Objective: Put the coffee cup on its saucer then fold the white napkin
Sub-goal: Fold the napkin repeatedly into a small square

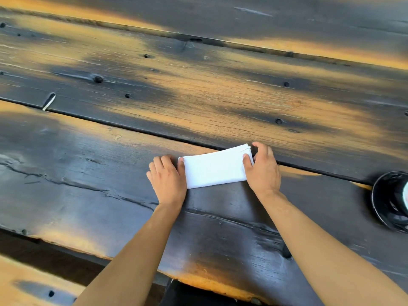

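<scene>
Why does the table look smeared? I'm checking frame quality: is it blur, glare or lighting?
Head view: the dark wooden plank table is smeared, suggesting motion blur, with sheen near the front edge; the white folded napkin is bright, nearly textureless; the glossy black saucer is cropped at the right.

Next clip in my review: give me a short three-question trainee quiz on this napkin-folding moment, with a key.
1. True or false: the napkin lies fully spread out as one flat layer on the table.
2. Which side of the napkin does the saucer sit on? A) the person's left B) the person's right C) beyond it, farther from the person
3. Fill in: the left hand and the right hand each rest at one ___ of the napkin.

Key
1. False; it is folded into a narrow rectangle, with stacked layers showing at its far right corner.
2. B, at the picture's edge.
3. end
</scene>
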{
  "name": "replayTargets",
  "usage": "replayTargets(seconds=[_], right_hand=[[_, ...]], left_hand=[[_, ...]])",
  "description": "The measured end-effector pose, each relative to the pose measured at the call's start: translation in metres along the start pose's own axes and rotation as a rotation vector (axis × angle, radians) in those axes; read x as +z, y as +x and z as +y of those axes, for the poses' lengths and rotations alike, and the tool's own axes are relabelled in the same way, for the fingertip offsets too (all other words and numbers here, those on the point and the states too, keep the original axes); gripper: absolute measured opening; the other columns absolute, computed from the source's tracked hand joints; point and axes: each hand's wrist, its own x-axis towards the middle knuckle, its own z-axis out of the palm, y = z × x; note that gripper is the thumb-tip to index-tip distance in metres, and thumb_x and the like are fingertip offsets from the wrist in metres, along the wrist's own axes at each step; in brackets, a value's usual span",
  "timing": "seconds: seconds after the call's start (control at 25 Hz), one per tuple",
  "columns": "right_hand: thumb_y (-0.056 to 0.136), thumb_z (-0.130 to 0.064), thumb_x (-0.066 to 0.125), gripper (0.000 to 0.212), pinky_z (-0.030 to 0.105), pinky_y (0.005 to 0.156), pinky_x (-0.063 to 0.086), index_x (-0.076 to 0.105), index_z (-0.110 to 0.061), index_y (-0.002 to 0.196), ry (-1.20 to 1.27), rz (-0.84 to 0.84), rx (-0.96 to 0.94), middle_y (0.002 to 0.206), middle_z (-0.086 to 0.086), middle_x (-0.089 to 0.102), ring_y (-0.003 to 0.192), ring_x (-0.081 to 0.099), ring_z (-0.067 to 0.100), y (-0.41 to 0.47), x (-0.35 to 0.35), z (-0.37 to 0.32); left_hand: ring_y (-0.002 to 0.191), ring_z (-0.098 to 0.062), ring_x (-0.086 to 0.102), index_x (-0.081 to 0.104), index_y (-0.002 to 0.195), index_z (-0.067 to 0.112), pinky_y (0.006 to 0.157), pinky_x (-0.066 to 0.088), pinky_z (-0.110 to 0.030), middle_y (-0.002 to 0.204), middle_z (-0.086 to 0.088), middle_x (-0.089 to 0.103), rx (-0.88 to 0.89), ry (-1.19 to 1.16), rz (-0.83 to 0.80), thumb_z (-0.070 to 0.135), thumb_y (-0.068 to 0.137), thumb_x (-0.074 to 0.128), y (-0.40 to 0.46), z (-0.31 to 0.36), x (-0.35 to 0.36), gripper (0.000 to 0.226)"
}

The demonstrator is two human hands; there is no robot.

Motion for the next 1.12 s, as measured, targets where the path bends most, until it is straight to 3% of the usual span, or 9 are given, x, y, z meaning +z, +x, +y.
replayTargets(seconds=[0.12, 0.24, 0.32, 0.4, 0.48, 0.56, 0.64, 0.8, 1.12], right_hand=[[0.096, -0.034, 0.055, 0.034, 0.043, 0.078, 0.055, 0.049, -0.022, 0.128, 0.005, -0.072, 0.010, 0.112, 0.005, 0.065, 0.098, 0.063, 0.028, -0.012, -0.005, 0.006], [0.095, -0.036, 0.055, 0.030, 0.040, 0.074, 0.054, 0.051, -0.024, 0.122, 0.005, -0.130, -0.005, 0.098, 0.001, 0.067, 0.090, 0.065, 0.026, -0.028, -0.005, 0.010], [0.094, -0.031, 0.058, 0.029, 0.041, 0.077, 0.054, 0.054, -0.022, 0.122, 0.012, -0.053, -0.067, 0.111, 0.001, 0.061, 0.098, 0.063, 0.024, -0.036, -0.005, 0.011], [0.096, -0.024, 0.055, 0.035, 0.043, 0.096, 0.050, 0.056, -0.015, 0.130, -0.059, 0.075, -0.248, 0.130, 0.006, 0.053, 0.117, 0.055, 0.025, -0.040, 0.001, 0.016], [0.103, -0.023, 0.042, 0.043, 0.044, 0.116, 0.036, 0.050, -0.012, 0.144, -0.166, 0.058, -0.439, 0.150, 0.007, 0.047, 0.140, 0.042, 0.027, -0.041, 0.012, 0.023], [0.106, -0.027, 0.029, 0.051, 0.045, 0.124, 0.021, 0.034, -0.013, 0.155, -0.276, -0.037, -0.548, 0.162, 0.005, 0.034, 0.153, 0.024, 0.026, -0.039, 0.024, 0.034], [0.106, -0.029, 0.023, 0.054, 0.045, 0.125, 0.015, 0.022, -0.012, 0.157, -0.344, -0.080, -0.571, 0.166, 0.006, 0.025, 0.155, 0.016, 0.025, -0.037, 0.032, 0.044], [0.106, -0.029, 0.022, 0.055, 0.043, 0.124, 0.014, 0.023, -0.006, 0.156, -0.394, -0.075, -0.543, 0.166, 0.009, 0.021, 0.154, 0.019, 0.025, -0.035, 0.037, 0.047], [0.106, -0.030, 0.017, 0.055, 0.041, 0.124, 0.007, 0.019, -0.009, 0.158, -0.457, -0.103, -0.519, 0.167, 0.006, 0.017, 0.155, 0.013, 0.023, -0.034, 0.036, 0.047]], left_hand=[[0.113, -0.037, 0.054, 0.061, 0.118, 0.004, 0.092, 0.042, -0.048, 0.120, -0.015, 0.060, 0.237, -0.040, 0.048, 0.018, 0.097, 0.054, -0.016, 0.025, -0.001, 0.026], [0.146, -0.034, 0.038, 0.051, 0.141, 0.001, 0.120, 0.028, -0.052, 0.149, -0.016, 0.051, 0.571, -0.012, -0.186, 0.022, 0.101, 0.043, -0.048, 0.056, 0.011, 0.046], [0.154, -0.030, 0.022, 0.037, 0.152, 0.001, 0.125, 0.018, -0.052, 0.160, -0.015, 0.038, 0.675, 0.071, -0.316, 0.029, 0.105, 0.032, -0.059, 0.069, 0.017, 0.055], [0.157, -0.027, 0.010, 0.025, 0.156, 0.001, 0.126, 0.012, -0.051, 0.166, -0.015, 0.024, 0.731, 0.156, -0.410, 0.037, 0.105, 0.024, -0.060, 0.074, 0.018, 0.063], [0.157, -0.026, -0.001, 0.014, 0.159, 0.001, 0.126, 0.008, -0.052, 0.168, -0.015, 0.012, 0.810, 0.243, -0.466, 0.043, 0.104, 0.019, -0.058, 0.071, 0.018, 0.069], [0.157, -0.025, -0.010, 0.004, 0.160, 0.003, 0.126, 0.005, -0.052, 0.169, -0.013, 0.002, 0.866, 0.286, -0.517, 0.047, 0.103, 0.017, -0.054, 0.066, 0.017, 0.073], [0.156, -0.023, -0.013, 0.000, 0.160, 0.005, 0.126, 0.004, -0.052, 0.169, -0.012, -0.004, 0.894, 0.314, -0.528, 0.050, 0.103, 0.018, -0.051, 0.059, 0.018, 0.075], [0.157, -0.021, -0.011, 0.000, 0.160, 0.006, 0.127, 0.007, -0.050, 0.170, -0.010, -0.006, 0.898, 0.329, -0.513, 0.053, 0.104, 0.016, -0.045, 0.050, 0.021, 0.075], [0.156, -0.018, -0.012, -0.007, 0.160, 0.009, 0.127, 0.002, -0.048, 0.169, -0.005, -0.013, 0.591, 0.384, -0.481, 0.060, 0.102, 0.003, 0.001, -0.029, -0.010, 0.077]])
